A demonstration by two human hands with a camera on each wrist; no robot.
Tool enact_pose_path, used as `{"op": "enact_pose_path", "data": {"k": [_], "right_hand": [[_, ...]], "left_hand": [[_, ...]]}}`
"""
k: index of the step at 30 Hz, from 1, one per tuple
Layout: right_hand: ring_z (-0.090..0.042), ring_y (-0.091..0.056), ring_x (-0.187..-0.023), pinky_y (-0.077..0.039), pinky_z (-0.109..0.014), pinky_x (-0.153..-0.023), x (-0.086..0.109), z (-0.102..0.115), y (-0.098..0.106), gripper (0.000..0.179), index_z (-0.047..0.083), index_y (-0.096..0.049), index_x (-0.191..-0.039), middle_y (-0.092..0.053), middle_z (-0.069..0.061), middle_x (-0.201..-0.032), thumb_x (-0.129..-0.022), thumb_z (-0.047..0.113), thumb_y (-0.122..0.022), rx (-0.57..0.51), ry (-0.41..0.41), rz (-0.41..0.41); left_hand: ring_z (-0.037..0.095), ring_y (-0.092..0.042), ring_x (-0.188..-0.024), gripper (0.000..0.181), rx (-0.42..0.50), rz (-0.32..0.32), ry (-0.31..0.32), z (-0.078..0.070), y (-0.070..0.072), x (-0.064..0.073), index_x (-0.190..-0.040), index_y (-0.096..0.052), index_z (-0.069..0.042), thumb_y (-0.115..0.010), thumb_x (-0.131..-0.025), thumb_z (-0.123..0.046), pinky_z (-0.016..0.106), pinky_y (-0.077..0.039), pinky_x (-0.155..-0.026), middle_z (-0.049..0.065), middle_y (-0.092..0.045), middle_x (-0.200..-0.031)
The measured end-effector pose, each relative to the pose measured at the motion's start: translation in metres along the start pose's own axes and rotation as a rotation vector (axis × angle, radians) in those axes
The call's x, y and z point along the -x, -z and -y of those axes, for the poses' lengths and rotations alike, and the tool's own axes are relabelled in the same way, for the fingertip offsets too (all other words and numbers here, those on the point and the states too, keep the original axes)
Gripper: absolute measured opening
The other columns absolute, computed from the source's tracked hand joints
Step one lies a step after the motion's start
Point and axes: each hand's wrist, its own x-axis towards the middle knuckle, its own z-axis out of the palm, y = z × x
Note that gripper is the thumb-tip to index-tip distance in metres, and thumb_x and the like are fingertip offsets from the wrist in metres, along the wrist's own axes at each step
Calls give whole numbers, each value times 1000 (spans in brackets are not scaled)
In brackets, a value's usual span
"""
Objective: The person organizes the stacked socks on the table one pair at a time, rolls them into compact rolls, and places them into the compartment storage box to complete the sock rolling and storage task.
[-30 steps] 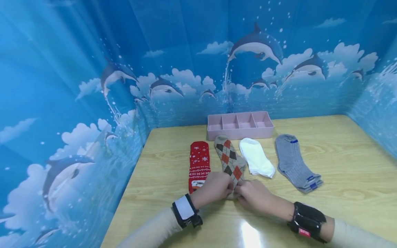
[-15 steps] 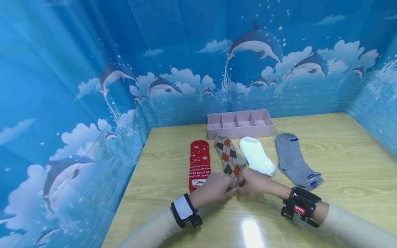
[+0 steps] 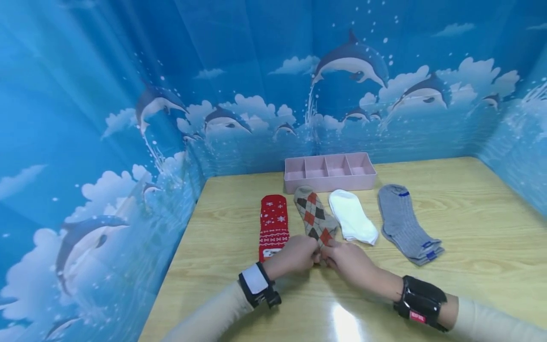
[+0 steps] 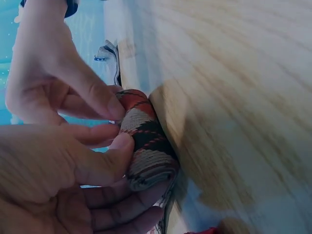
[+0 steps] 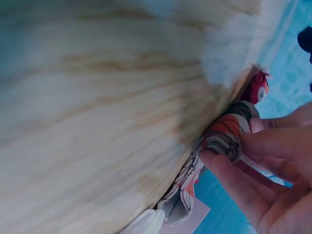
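An argyle sock in beige, brown and orange lies lengthwise on the table, its near end rolled up. In the left wrist view the roll shows several tight layers. My left hand grips the roll's left side with thumb and fingers. My right hand pinches its right side, and the thumb and fingers curl round the roll in the right wrist view. Left of it lies a red patterned sock, partly behind my left hand. To the right is a folded white sock.
Behind the socks stands a pink box with several compartments, by the dolphin-print curtain. A pair of grey socks lies farther right on the wooden table.
The argyle sock's near end has been rolled farther from me, and less of its length lies flat. My right hand lifted and turned over the roll, then came back down beside it.
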Motion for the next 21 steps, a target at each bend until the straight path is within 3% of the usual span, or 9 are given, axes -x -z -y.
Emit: {"op": "enact_pose_path", "data": {"k": [5, 10, 17, 21], "right_hand": [[-12, -65, -66, -52, -27, -58, 3, 2, -5, 12, 15, -76, -81, -68, 4, -80, -76, 9, -84, 105, 36, -36], [-11, -55, -63, -46, -25, -54, -1, 3, -9, 18, 15, -67, -69, -61, 5, -69, -72, 8, -84, 197, 47, -51], [-10, -47, -55, -39, -23, -48, -6, 6, -12, 25, 12, -58, -67, -54, 2, -62, -77, 5, -80, 155, -4, -50], [-11, -48, -54, -41, -24, -48, -9, 6, -12, 23, 11, -60, -68, -55, 1, -62, -79, 4, -79, 136, -16, -29]], "left_hand": [[7, -54, -65, 3, 85, -19, 63, 1, 1, -5, -91, -73, -15, -73, -92, -17, 18, -44, -60, -6, -64, -75], [7, -56, -67, 7, 128, -32, 77, 4, 0, -8, -89, -70, -18, -75, -91, -22, 20, -45, -62, -8, -64, -77], [6, -57, -77, 5, 13, -109, 31, 3, -3, -5, -90, -78, -23, -79, -87, -26, 20, -45, -69, -7, -66, -88], [7, -56, -67, 7, -90, -178, 3, -2, -4, -1, -83, -77, -18, -77, -89, -22, 19, -44, -60, -4, -67, -79]]}}
